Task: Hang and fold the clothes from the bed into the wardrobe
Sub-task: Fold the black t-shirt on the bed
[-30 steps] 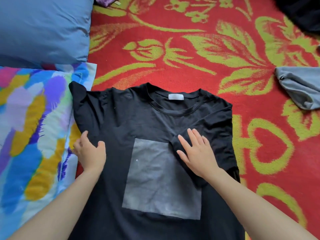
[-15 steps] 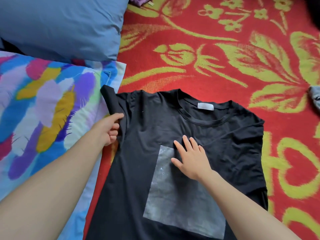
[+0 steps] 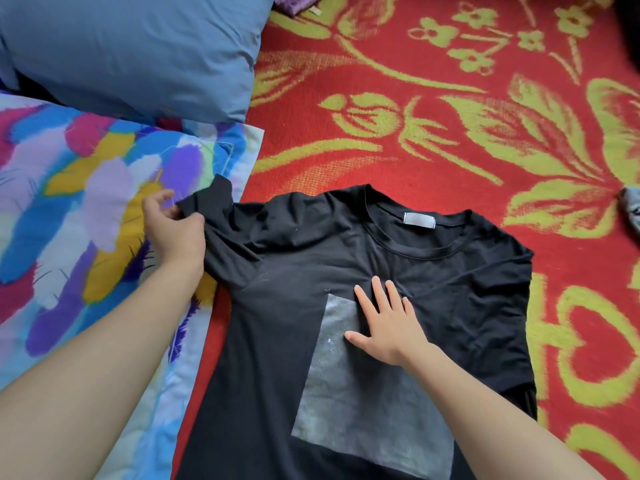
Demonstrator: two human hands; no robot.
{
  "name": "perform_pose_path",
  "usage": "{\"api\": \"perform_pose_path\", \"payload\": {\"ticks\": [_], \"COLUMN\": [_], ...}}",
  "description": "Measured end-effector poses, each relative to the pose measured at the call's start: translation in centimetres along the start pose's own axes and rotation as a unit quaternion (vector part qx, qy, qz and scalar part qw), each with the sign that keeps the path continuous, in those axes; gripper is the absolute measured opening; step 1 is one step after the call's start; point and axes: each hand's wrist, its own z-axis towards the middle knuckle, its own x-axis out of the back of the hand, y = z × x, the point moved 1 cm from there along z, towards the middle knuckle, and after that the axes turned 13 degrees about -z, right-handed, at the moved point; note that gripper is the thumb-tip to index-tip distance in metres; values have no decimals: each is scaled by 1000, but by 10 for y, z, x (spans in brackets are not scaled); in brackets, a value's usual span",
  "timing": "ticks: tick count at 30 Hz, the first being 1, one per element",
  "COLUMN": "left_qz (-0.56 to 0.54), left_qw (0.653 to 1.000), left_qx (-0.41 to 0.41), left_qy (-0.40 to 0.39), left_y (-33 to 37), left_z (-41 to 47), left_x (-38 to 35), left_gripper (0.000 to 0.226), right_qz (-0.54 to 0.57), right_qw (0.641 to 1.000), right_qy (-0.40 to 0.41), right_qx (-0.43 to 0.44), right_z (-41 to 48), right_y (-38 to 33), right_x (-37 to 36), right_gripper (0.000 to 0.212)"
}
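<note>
A black T-shirt [image 3: 450,278] with a grey square print and a white neck label lies flat on the red and yellow-green bedspread [image 3: 415,150]. Its right side is folded inward over the body. My left hand [image 3: 173,230] pinches the left sleeve at the shirt's upper left corner, where the sleeve lies over the edge of the multicoloured pillow. With straight, spread fingers my right hand [image 3: 388,323] presses flat on the chest, at the upper edge of the grey print.
A multicoloured pillow [image 3: 79,209] lies left of the shirt and a blue pillow [image 3: 131,53] behind it. A grey garment [image 3: 632,209] shows at the right edge, a purple cloth [image 3: 298,3] at the top and something dark in the top right corner.
My left hand moved from the shirt's left side up to the left sleeve and took hold of it. My right hand shifted slightly left on the chest. The view swung left.
</note>
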Motion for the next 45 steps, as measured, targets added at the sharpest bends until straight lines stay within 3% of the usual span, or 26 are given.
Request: {"api": "perform_pose_path", "payload": {"ticks": [2, 3, 5, 7, 9, 10, 14, 17, 19, 21, 23, 26, 28, 31, 33, 34, 37, 39, 40, 42, 45], "left_qz": [74, 112, 165, 195, 229, 257, 408, 455, 422, 397, 399, 395, 379, 361, 356, 364, 368, 370, 376, 373, 334], "left_qw": [979, 942, 806, 683, 625, 623, 668, 677, 704, 725, 737, 760, 767, 811, 840, 826, 731, 686, 676, 675, 716], "left_qx": [-190, -305, -497, -556, -565, -558, -495, -468, -468, -463, -448, -413, -401, -318, -290, -322, -466, -501, -502, -493, -453], "left_qy": [-22, -81, -274, -432, -487, -484, -377, -340, -327, -320, -312, -309, -328, -333, -290, -284, -337, -376, -387, -402, -413], "left_y": [11, 12, -2, -25, -43, -50, -74, -92, -96, -99, -100, -98, -97, -94, -90, -89, -92, -96, -97, -96, -85], "left_z": [-14, -25, -52, -77, -92, -95, -89, -87, -83, -79, -77, -70, -69, -66, -65, -64, -67, -67, -66, -62, -60], "left_x": [0, -1, -8, -9, -3, 2, 23, 35, 41, 47, 52, 57, 57, 57, 59, 61, 69, 72, 72, 69, 57], "left_gripper": [40, 40, 42, 46, 56, 65, 93, 88, 79, 79, 74, 44, 15, 10, 10, 11, 13, 16, 18, 23, 32], "right_qz": [2, 3, 0, -5, -8, -9, -5, -8, -17, 47, 244, 491, 555, 618, 646, 650, 645, 639, 629, 567, 480], "right_qw": [1000, 1000, 1000, 1000, 1000, 1000, 1000, 1000, 996, 985, 948, 834, 783, 734, 709, 702, 690, 693, 703, 758, 814], "right_qy": [-7, -8, -12, -17, -20, -18, -21, -7, 68, 136, 135, 95, 82, 103, 143, 169, 210, 150, 117, 83, 98], "right_qx": [-1, -2, -3, -4, -2, -1, 4, -12, -49, -98, -156, -231, -268, -262, -244, -238, -252, -296, -312, -312, -312], "right_z": [-1, -1, -2, -2, -2, -2, -3, -3, 2, 11, 22, 37, 44, 51, 50, 44, 17, 5, 4, 6, 9], "right_y": [0, -1, -2, -2, -2, -2, 0, -2, -7, -17, -31, -49, -54, -56, -50, -47, -44, -42, -41, -33, -14], "right_x": [0, 0, 1, 1, 2, 2, 2, 13, 30, 47, 57, 61, 59, 57, 54, 52, 39, 18, 8, 1, 19], "right_gripper": [82, 82, 82, 82, 82, 82, 81, 74, 57, 42, 40, 46, 47, 21, 44, 45, 42, 40, 39, 36, 20]}}
